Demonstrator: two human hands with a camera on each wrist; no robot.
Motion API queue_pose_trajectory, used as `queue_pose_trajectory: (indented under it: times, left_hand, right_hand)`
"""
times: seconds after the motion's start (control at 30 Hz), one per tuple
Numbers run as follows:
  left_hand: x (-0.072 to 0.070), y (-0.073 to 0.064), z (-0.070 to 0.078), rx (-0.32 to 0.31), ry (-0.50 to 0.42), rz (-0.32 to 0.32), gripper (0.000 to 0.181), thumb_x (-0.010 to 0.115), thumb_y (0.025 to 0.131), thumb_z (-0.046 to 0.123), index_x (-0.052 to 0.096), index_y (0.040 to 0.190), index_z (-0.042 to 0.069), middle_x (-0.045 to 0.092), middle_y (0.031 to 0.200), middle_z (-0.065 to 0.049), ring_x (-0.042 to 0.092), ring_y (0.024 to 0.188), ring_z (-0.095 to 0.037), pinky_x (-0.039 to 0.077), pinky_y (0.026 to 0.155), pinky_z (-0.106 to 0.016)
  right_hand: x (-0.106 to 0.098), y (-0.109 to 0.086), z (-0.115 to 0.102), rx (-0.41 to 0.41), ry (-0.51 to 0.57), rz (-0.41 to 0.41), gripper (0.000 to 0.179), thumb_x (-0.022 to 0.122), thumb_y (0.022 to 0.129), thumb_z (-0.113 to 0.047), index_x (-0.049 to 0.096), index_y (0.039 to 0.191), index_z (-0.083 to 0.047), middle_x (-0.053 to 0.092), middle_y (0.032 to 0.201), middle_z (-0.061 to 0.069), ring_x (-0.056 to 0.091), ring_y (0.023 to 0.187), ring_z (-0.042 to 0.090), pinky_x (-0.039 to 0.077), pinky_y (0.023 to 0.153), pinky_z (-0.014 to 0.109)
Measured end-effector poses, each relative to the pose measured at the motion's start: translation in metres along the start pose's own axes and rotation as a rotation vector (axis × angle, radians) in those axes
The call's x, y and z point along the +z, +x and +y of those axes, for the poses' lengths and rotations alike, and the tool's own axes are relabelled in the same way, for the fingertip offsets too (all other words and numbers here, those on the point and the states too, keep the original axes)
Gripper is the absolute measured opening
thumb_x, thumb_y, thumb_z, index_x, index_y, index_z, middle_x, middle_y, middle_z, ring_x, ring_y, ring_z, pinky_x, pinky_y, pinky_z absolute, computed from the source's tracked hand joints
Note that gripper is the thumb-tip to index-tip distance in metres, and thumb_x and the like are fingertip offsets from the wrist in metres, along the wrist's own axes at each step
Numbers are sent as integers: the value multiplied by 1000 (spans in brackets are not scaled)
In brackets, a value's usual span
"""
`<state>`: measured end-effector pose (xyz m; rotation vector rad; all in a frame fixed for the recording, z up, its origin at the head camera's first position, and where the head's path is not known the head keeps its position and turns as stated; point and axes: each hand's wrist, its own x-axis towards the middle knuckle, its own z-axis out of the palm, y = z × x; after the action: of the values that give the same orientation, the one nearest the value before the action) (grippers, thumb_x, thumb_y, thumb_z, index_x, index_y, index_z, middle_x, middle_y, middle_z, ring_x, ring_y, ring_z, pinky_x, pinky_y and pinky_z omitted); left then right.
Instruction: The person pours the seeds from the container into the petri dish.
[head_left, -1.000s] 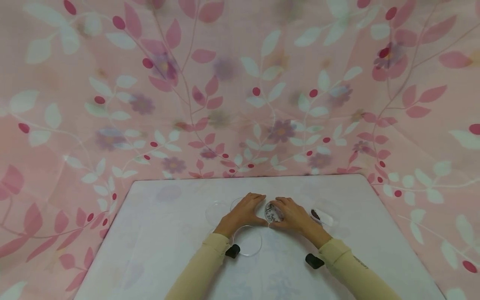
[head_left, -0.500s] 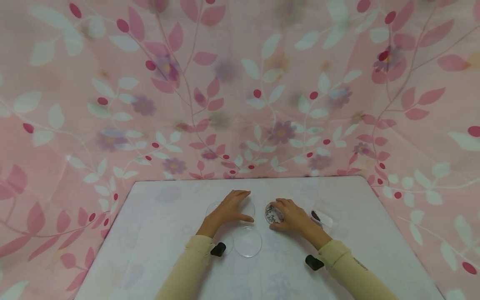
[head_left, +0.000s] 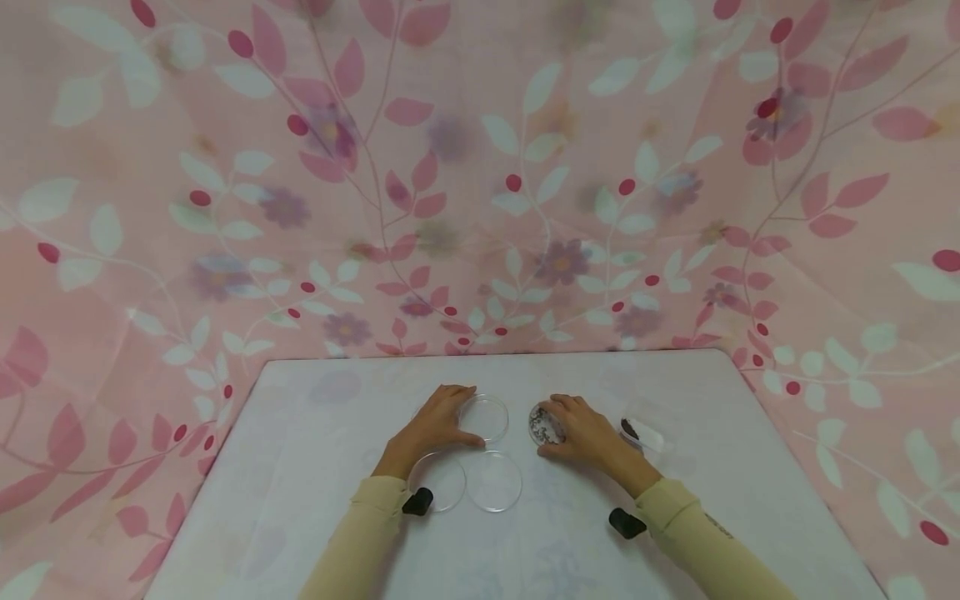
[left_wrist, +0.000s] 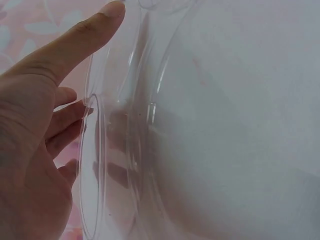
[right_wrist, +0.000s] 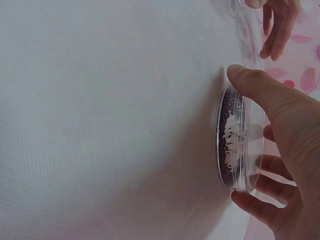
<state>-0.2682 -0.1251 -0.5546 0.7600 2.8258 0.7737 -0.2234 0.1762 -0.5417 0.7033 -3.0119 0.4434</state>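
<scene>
My right hand [head_left: 588,433] holds a small round clear petri dish [head_left: 545,425], its thumb and fingers around the sides. Dark grains and a white patch show in this dish [right_wrist: 231,140] in the right wrist view. My left hand [head_left: 435,423] is over the left group of clear dishes, thumb and fingers spread apart. Beside its fingertips lies a clear dish [head_left: 485,418]; another, mostly hidden, is under the hand. In the left wrist view, clear rims [left_wrist: 91,170] stand close to the left hand's fingers; I cannot tell whether they touch.
Two more clear round dishes lie nearer the front, a left one [head_left: 450,481] and a right one [head_left: 495,482]. Right of the right hand is a clear container [head_left: 648,437] with something dark and something white. The white table [head_left: 300,467] meets a pink floral cloth at the back.
My left hand has moved left, away from the grain-filled dish and off the back-right clear dish, which now shows fully. My right hand has stayed on its dish.
</scene>
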Motion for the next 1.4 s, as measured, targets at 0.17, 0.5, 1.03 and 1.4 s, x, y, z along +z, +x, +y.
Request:
queue_pose_trajectory:
  times: [0.17,0.5,1.03,1.4]
  left_hand:
    - [3,0,-1,18,-6,-8,95,86,66,53,51,142,8,55,140,-12,43,137,-29,21,122,-50]
    - [6,5,8,60,27,-7,91,86,67,52,53,140,7,59,136,-11,47,133,-28,20,123,-50]
    - [9,6,20,-31,-43,-60,93,85,70,51,47,146,15,51,146,-6,44,138,-24,36,116,-45]
    - [10,7,22,-36,-58,-61,90,85,70,50,49,144,13,52,143,-8,46,136,-25,38,115,-45]
  right_hand:
    - [-2,-1,-2,11,13,1,77,81,74,-51,55,137,-15,53,140,15,52,125,36,55,85,56]
    - [2,1,0,13,1,3,78,82,73,-51,55,137,-15,52,140,14,52,125,35,54,87,56]
    - [2,0,1,-6,-3,15,77,80,75,-54,55,138,-16,53,141,13,52,127,33,55,89,53]
    - [2,0,0,9,-4,1,77,78,76,-54,53,138,-16,51,142,15,52,126,35,54,89,55]
